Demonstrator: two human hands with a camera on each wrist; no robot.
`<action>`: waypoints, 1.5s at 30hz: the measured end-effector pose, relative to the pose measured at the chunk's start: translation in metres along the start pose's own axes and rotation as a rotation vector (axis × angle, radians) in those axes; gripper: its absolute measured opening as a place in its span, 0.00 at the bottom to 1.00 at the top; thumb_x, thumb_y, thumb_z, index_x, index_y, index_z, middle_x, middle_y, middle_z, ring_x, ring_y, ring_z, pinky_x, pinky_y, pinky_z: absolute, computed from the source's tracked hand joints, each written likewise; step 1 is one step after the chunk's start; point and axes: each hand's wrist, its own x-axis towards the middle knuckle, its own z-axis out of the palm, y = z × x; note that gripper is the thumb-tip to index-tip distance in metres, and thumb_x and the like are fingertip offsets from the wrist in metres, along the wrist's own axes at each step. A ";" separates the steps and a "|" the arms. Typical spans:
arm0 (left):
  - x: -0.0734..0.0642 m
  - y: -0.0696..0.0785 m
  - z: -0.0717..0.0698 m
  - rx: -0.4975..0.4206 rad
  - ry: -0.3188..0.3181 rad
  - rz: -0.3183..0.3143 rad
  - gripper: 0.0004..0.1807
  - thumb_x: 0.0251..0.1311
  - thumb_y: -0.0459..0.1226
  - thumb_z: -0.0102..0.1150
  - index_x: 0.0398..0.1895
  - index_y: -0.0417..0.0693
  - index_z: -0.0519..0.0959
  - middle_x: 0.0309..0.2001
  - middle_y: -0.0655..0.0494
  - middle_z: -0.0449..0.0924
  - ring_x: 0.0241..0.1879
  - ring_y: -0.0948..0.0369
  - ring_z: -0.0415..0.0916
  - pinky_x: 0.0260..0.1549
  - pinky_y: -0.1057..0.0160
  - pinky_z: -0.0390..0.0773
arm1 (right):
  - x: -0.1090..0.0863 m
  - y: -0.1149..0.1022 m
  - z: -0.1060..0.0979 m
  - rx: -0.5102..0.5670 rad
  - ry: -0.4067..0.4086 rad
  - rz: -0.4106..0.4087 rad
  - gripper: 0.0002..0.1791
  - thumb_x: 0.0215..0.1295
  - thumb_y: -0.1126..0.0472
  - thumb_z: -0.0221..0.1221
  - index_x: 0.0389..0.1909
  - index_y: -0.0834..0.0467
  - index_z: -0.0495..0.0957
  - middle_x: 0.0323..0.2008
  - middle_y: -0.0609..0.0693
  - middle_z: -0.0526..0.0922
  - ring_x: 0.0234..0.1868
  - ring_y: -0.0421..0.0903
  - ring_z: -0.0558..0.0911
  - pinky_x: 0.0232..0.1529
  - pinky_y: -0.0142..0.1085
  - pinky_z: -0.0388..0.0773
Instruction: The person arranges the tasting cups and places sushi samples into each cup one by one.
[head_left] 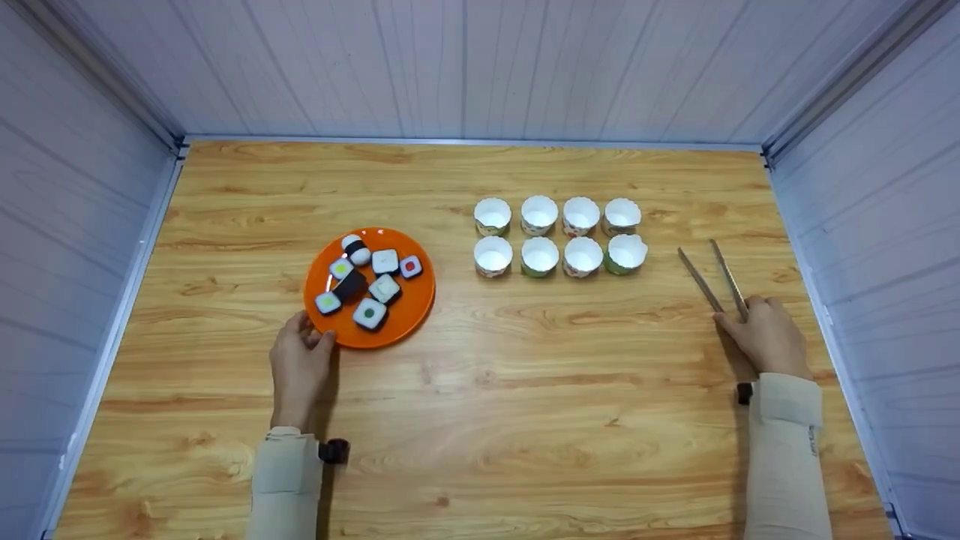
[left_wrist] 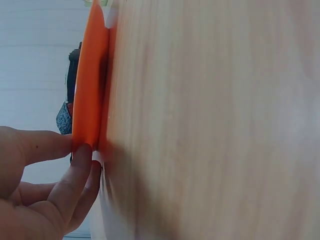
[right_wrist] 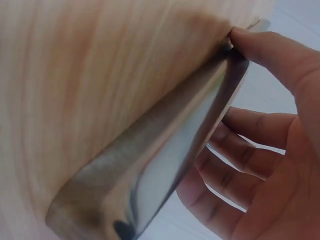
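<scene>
An orange plate [head_left: 405, 315] carries several sushi pieces [head_left: 370, 313], mostly white with dark edges. At its near left rim, my left hand [head_left: 300, 367] pinches the plate between thumb and fingers; the left wrist view shows the plate's side [left_wrist: 90, 90] and the fingertips [left_wrist: 82, 155] on its edge. Far to the right, my right hand [head_left: 769, 337] holds metal tongs [head_left: 731, 277], whose two arms spread apart and point away from me. In the right wrist view the bent end of the tongs [right_wrist: 85, 200] shows close up, with thumb and fingers on either side.
Several white-lined paper baking cups [head_left: 540, 256] stand upright in two rows between the plate and the tongs. A wood-grain table [head_left: 480, 420] lies beneath everything. Pale panel walls [head_left: 465, 67] enclose its back, left and right sides.
</scene>
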 end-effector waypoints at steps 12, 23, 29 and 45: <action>-0.001 -0.002 0.001 -0.016 0.017 0.018 0.29 0.72 0.34 0.55 0.73 0.37 0.62 0.63 0.39 0.72 0.55 0.51 0.76 0.54 0.55 0.78 | -0.004 -0.004 -0.005 0.057 -0.005 -0.031 0.42 0.77 0.41 0.45 0.58 0.83 0.63 0.48 0.77 0.66 0.39 0.69 0.74 0.35 0.61 0.74; 0.000 -0.006 0.002 -0.016 0.028 0.009 0.29 0.72 0.34 0.55 0.73 0.38 0.63 0.62 0.40 0.73 0.54 0.51 0.76 0.54 0.56 0.78 | -0.025 -0.072 -0.032 0.095 0.162 -0.218 0.32 0.80 0.51 0.45 0.63 0.79 0.60 0.47 0.73 0.70 0.39 0.66 0.75 0.35 0.59 0.74; -0.002 -0.007 0.001 -0.029 0.032 0.052 0.29 0.71 0.33 0.56 0.72 0.35 0.64 0.61 0.38 0.74 0.54 0.51 0.77 0.52 0.56 0.79 | -0.031 -0.118 -0.024 0.050 0.258 -0.385 0.28 0.79 0.53 0.48 0.64 0.74 0.62 0.44 0.67 0.72 0.28 0.60 0.77 0.22 0.54 0.75; -0.002 -0.007 0.002 -0.040 0.029 0.033 0.29 0.71 0.34 0.55 0.73 0.37 0.64 0.61 0.40 0.75 0.54 0.51 0.77 0.54 0.55 0.78 | -0.023 -0.226 0.024 -0.140 0.252 -0.803 0.25 0.76 0.48 0.54 0.58 0.66 0.69 0.39 0.58 0.78 0.18 0.47 0.72 0.13 0.39 0.71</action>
